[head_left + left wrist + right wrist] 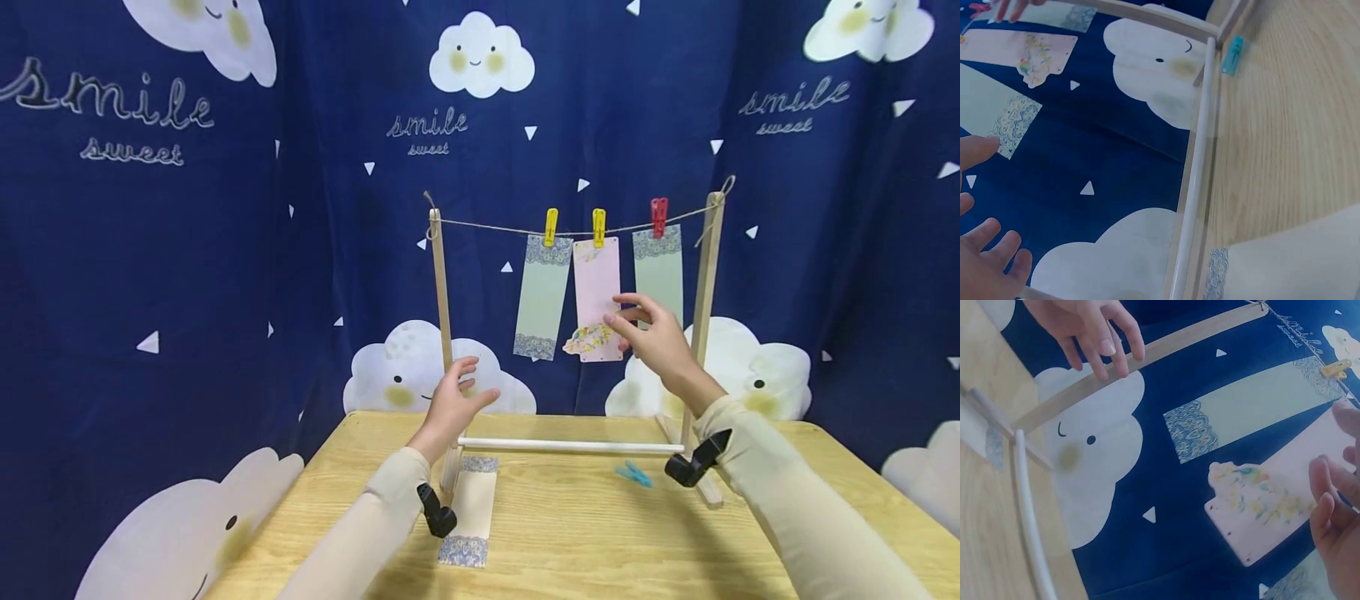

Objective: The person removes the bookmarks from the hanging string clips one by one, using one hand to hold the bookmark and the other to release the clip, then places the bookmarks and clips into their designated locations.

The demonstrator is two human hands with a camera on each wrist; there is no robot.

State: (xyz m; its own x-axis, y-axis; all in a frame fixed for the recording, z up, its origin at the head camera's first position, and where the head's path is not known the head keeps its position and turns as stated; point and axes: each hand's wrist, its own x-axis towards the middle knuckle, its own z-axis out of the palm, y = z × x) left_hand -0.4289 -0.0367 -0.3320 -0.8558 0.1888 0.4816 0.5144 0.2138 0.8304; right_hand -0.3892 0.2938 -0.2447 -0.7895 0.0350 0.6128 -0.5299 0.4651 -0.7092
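A string runs between two wooden posts, and three cards hang from it. One pale green card is clipped by a yellow clothespin. Beside it, a pink card with a flower print hangs from another yellow clothespin. A red clothespin holds a second green card farther right. My right hand is at the pink card's lower right edge, fingers loosely bent and gripping nothing. Near the left post, my left hand hovers empty with fingers spread.
On the wooden table lies a cream card with blue lace-patterned ends, below my left hand. A blue clothespin lies toward the right. A white bar joins the posts low down; a dark blue curtain hangs behind.
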